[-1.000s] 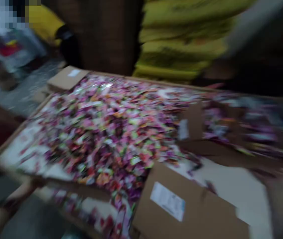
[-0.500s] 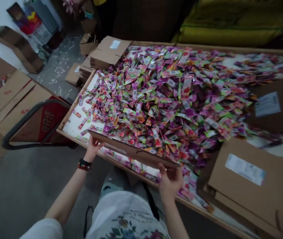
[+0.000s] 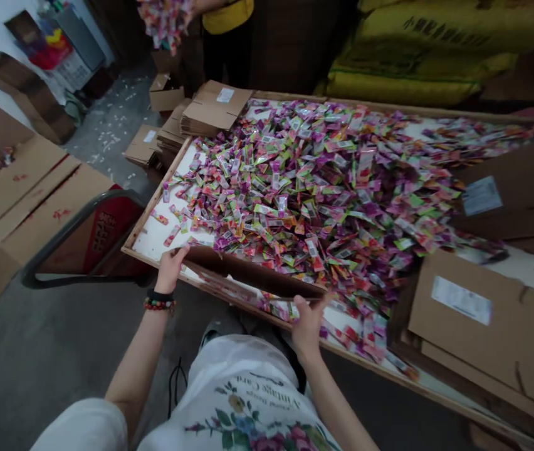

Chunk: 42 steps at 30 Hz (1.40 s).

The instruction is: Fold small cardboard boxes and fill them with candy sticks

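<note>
A narrow brown cardboard piece [image 3: 248, 273] stands on edge at the near side of the tray table, with a dark gap along its top. My left hand [image 3: 171, 268] is closed on its left end, wearing a dark band and a beaded bracelet. At the right end my right hand [image 3: 308, 322] pinches the same piece between thumb and fingers. Just beyond it lies a large heap of small purple, green and pink packets [image 3: 295, 181]. Some packets also lie between the cardboard and the near wooden rim.
Flattened labelled boxes [image 3: 478, 326] are stacked on the right, more [image 3: 215, 109] at the far left corner. A black-handled cart [image 3: 41, 269] with cartons stands left. Beyond the table, a person [image 3: 227, 37] holds packets; yellow sacks [image 3: 403, 62] are piled behind.
The cardboard piece has opened from a flat shape, showing a dark gap. Both my hands still grip its ends. The person at the back shows more, with a bunch of packets. The view has shifted.
</note>
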Motion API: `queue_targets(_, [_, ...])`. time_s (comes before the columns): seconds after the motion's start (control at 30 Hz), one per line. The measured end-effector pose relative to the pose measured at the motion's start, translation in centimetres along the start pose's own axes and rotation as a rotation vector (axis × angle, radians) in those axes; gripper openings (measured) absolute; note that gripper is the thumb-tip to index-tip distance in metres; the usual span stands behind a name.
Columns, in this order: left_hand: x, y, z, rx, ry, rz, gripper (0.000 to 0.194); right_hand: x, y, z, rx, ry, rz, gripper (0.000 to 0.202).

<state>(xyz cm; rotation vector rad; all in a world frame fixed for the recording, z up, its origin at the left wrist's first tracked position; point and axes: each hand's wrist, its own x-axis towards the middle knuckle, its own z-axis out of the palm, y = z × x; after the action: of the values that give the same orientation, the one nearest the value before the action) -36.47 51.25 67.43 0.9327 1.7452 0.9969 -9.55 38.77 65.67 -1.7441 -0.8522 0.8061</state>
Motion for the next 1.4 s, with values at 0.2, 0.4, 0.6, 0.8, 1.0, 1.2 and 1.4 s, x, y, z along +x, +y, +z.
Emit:
queue_targets(0.2, [-0.6, 1.8, 0.8, 0.145, -0.230, 0.376, 0.023, -0.5, 2.0, 5.2, -0.029, -0.380, 0.043, 0.087])
queue_targets(0.4, [-1.3, 2.1, 2.4, 0.809, -0.531, 0.390, 0.028, 8.7, 4.3, 4.3, 0.033, -0.458, 0.361, 0.082])
queue_targets(0.6, [1.2, -1.1, 7.2, 0.874, -0.019, 0.462, 0.024, 12.0, -1.7, 1.6, -0.270, -1.106, -0.261, 0.083])
queue_targets(0.8, [1.8, -2.8, 6.0, 0.524, -0.098, 0.593, 0.051, 10.1, -1.6, 3.0, -0.768, -1.395, -0.523, 0.120])
queue_targets(1.0, [2.7, -1.7, 9.7, 1.194, -0.964, 0.683, 0.109, 13.1, 0.9, 6.8, -0.910, -1.436, -0.386, 0.123])
queue_targets(1.2, [6.9, -0.1, 11.8, 1.289, -1.139, 0.582, 0.110, 14.5, 1.2, 7.7, -0.822, -1.378, -0.298, 0.102])
queue_targets(1.4, [8.2, 1.1, 12.8, 1.326, -1.353, 0.724, 0.129, 14.1, 1.5, 6.2, -0.702, -1.344, -0.420, 0.086])
